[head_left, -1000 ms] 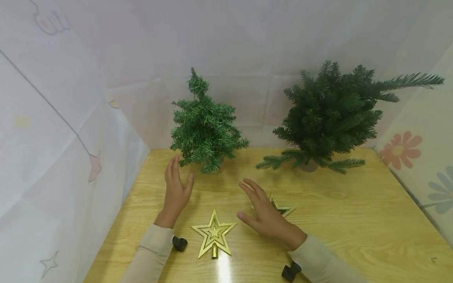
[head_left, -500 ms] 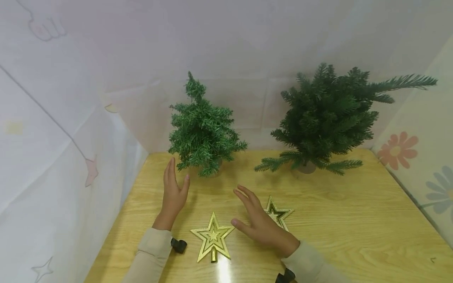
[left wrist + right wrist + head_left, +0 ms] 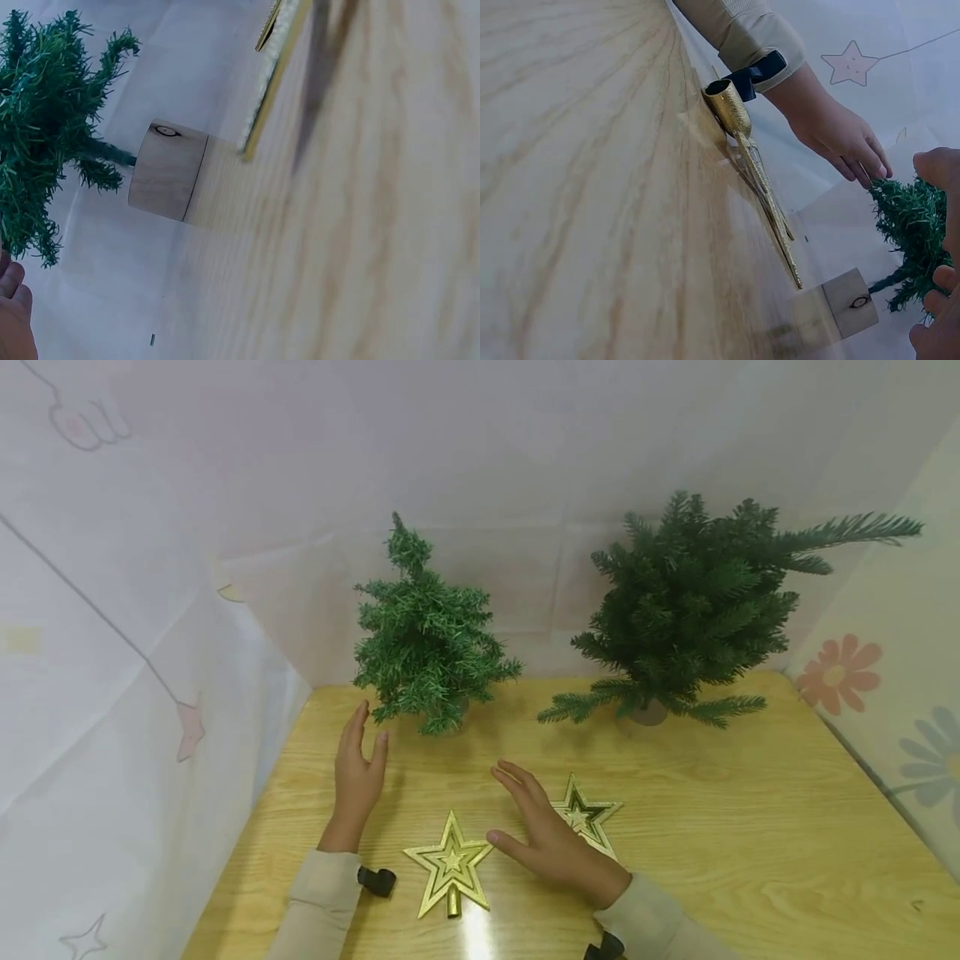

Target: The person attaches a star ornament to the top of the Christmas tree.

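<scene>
My left hand (image 3: 358, 781) hovers over the table's left side with relaxed fingers, its fingertips near the lower left branches of a small artificial Christmas tree (image 3: 431, 647). That tree stands upright on a round wooden base (image 3: 169, 171). My right hand (image 3: 551, 835) is held over the table with fingers spread, holding nothing. A gold star tree topper (image 3: 452, 862) lies flat between the hands, its socket (image 3: 729, 106) toward me. A second gold star topper (image 3: 592, 814) is partly hidden behind my right hand.
A larger, darker artificial tree (image 3: 697, 602) stands at the back right, one long branch (image 3: 855, 531) sticking out to the right. Printed cloth (image 3: 487, 443) hangs behind and beside the wooden table (image 3: 750, 827).
My left hand has drawn slightly left and back from the small tree. The right hand has shifted a little left, uncovering more of the second star. The head view has tilted slightly.
</scene>
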Action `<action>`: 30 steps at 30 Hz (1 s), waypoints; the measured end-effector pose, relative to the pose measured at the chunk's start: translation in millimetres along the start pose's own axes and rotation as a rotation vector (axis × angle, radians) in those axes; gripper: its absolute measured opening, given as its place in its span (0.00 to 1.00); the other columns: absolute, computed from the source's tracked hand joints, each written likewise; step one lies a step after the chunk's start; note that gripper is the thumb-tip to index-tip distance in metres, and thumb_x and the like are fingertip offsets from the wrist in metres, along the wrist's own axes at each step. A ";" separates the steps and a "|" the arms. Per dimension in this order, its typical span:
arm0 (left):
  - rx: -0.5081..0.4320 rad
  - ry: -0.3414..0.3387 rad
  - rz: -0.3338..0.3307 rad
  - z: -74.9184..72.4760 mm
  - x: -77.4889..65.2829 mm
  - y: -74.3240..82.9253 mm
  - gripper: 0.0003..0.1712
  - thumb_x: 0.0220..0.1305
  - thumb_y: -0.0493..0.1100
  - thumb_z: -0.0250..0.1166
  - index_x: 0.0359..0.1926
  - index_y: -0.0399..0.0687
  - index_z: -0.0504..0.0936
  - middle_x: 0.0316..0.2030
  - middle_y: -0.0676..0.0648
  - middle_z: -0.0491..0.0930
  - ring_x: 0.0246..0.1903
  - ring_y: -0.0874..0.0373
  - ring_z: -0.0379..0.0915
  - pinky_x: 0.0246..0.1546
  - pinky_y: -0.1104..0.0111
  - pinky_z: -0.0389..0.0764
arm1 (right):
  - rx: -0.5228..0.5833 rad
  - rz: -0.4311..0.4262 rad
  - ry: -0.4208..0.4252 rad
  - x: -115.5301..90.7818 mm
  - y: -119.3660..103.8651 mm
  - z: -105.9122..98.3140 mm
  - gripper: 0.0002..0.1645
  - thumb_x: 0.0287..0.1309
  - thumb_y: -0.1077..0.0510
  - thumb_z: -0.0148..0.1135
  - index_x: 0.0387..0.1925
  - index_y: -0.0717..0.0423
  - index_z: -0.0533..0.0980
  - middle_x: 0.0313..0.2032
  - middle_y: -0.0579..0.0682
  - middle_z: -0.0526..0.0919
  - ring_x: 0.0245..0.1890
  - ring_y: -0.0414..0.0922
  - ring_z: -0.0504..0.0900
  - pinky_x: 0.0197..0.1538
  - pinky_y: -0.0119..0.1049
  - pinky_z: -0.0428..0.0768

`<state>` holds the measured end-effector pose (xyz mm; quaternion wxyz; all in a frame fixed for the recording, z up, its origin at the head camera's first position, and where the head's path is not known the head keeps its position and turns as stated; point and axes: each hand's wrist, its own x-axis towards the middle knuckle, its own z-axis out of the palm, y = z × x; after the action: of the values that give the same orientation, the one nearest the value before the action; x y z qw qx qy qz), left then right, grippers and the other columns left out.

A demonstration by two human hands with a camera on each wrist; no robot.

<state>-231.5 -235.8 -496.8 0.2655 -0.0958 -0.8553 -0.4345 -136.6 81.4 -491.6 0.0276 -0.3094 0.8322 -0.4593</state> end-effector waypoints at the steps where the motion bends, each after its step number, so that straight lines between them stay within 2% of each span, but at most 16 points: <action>1: -0.009 0.000 -0.002 -0.7 0.1 -0.8 0.34 0.75 0.48 0.54 0.76 0.63 0.52 0.71 0.50 0.58 0.69 0.50 0.55 0.67 0.49 0.62 | 0.002 0.007 -0.005 0.2 -0.2 0.5 0.48 0.67 0.43 0.58 0.77 0.33 0.40 0.75 0.38 0.36 0.75 0.46 0.40 0.64 0.64 0.64; 6: -0.046 -0.008 -0.006 -1.8 1.8 -2.9 0.34 0.75 0.46 0.55 0.76 0.66 0.53 0.71 0.54 0.58 0.69 0.55 0.55 0.69 0.56 0.62 | -0.007 0.011 -0.008 1.5 2.1 3.7 0.48 0.67 0.44 0.59 0.77 0.33 0.41 0.75 0.36 0.37 0.74 0.44 0.41 0.65 0.62 0.64; 12: -0.018 -0.001 0.023 -1.6 4.0 -4.0 0.31 0.74 0.43 0.56 0.74 0.57 0.60 0.71 0.50 0.60 0.70 0.52 0.55 0.67 0.51 0.62 | -0.019 -0.010 0.000 1.8 6.9 7.5 0.49 0.66 0.46 0.61 0.77 0.34 0.42 0.76 0.37 0.39 0.74 0.44 0.42 0.65 0.62 0.63; 16: -0.017 0.009 0.038 1.0 4.5 -6.8 0.29 0.72 0.40 0.58 0.72 0.54 0.65 0.69 0.50 0.64 0.68 0.52 0.59 0.66 0.51 0.65 | -0.041 -0.024 -0.003 0.4 9.4 10.1 0.48 0.67 0.44 0.60 0.77 0.35 0.43 0.76 0.39 0.40 0.74 0.46 0.44 0.64 0.63 0.65; 19: -0.055 0.008 0.037 4.3 4.1 -8.8 0.27 0.72 0.40 0.58 0.70 0.55 0.68 0.68 0.50 0.67 0.67 0.53 0.61 0.65 0.57 0.68 | -0.068 -0.030 -0.007 -0.8 10.9 11.5 0.47 0.67 0.42 0.58 0.77 0.36 0.43 0.76 0.40 0.40 0.74 0.48 0.45 0.63 0.63 0.67; 24: -0.171 0.021 0.017 8.6 1.8 -12.2 0.22 0.72 0.41 0.58 0.65 0.52 0.74 0.64 0.48 0.72 0.64 0.55 0.66 0.63 0.73 0.68 | -0.066 -0.026 -0.012 -1.6 11.7 13.4 0.46 0.67 0.38 0.56 0.77 0.35 0.44 0.76 0.40 0.40 0.74 0.47 0.44 0.63 0.63 0.66; 30: -0.214 0.016 -0.021 10.1 0.9 -16.0 0.18 0.72 0.39 0.58 0.61 0.49 0.78 0.59 0.45 0.76 0.58 0.51 0.73 0.56 0.77 0.73 | -0.057 -0.004 -0.013 -1.9 11.5 15.6 0.46 0.67 0.40 0.58 0.76 0.33 0.44 0.75 0.38 0.40 0.74 0.44 0.44 0.64 0.61 0.66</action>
<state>-242.3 -237.5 -512.2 0.2561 -0.1109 -0.8028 -0.5269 -135.5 75.2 -510.0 0.0234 -0.3147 0.8443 -0.4332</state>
